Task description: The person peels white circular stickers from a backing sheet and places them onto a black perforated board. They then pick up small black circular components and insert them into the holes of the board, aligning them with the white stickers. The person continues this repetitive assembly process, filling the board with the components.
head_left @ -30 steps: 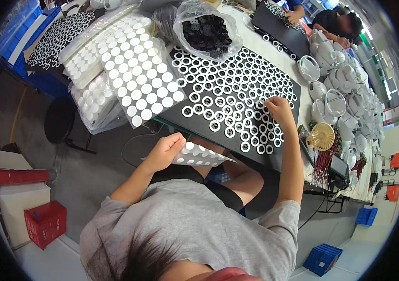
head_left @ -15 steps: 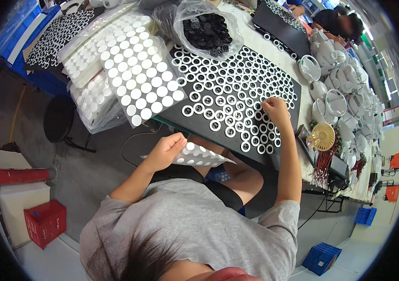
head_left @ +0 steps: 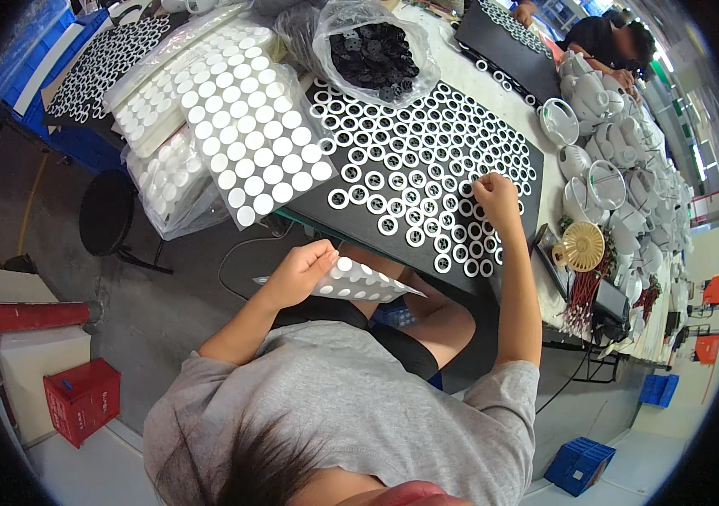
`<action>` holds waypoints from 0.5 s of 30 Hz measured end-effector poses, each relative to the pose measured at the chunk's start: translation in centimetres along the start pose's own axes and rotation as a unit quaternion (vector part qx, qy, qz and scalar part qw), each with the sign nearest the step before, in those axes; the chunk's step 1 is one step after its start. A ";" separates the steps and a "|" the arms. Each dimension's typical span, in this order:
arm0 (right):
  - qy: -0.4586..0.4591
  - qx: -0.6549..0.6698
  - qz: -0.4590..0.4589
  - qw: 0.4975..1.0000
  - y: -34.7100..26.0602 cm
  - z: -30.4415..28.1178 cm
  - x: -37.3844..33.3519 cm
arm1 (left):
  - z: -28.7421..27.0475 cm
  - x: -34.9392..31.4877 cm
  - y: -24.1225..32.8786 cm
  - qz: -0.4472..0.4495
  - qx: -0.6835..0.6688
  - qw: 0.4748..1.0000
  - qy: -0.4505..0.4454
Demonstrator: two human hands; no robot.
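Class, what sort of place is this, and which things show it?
Probably a factory assembly workshop: ring-shaped parts spread over a black board, a clear bag of black parts, and white shells piled alongside.

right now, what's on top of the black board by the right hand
Many white rings with dark centres are spread over the black board. The right hand covers whatever is directly beneath it, so that patch cannot be seen.

Head-worn fisheye — wide, near, looking steeply downward
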State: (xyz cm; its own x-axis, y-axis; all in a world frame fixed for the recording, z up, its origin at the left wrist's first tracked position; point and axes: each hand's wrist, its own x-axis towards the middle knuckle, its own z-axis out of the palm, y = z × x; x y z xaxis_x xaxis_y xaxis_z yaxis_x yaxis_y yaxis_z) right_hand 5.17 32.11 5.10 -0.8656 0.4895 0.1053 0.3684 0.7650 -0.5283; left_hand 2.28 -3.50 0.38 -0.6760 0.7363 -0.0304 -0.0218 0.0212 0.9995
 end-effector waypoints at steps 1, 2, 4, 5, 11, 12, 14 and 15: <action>0.001 0.000 -0.003 1.000 0.0 0.1 0.0 | 0.0 0.0 0.1 0.001 0.004 1.000 -0.002; 0.002 0.000 -0.005 1.000 0.1 0.2 0.0 | 0.0 0.0 0.2 0.001 0.008 1.000 -0.005; 0.006 -0.016 -0.010 1.000 0.2 0.2 0.0 | 0.0 0.0 0.1 -0.009 -0.010 1.000 -0.011; 0.008 -0.024 -0.013 1.000 0.3 0.3 0.0 | 0.1 0.0 0.1 -0.015 -0.018 1.000 -0.013; 0.036 -0.061 -0.014 0.997 0.1 0.5 -0.5 | 0.1 -0.1 0.6 -0.014 -0.003 1.000 -0.016; 0.024 -0.054 -0.004 0.998 -0.4 0.3 -0.6 | 0.1 -0.1 0.6 -0.013 -0.003 1.000 -0.015; -0.001 -0.039 0.019 0.999 -1.6 -0.3 -1.1 | 0.1 -0.1 0.6 -0.010 -0.004 1.000 -0.013; -0.003 -0.048 0.015 0.999 -1.8 -0.2 -1.3 | 0.1 -0.1 0.6 -0.008 -0.006 1.000 -0.009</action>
State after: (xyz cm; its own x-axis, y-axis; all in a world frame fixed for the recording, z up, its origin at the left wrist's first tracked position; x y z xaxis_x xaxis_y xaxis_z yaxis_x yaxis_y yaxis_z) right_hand 5.71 30.20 6.01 -0.8557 0.5105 0.0846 0.4252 0.7868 -0.4475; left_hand 2.42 -3.48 0.94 -0.6621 0.7479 -0.0471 -0.0422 0.0255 0.9988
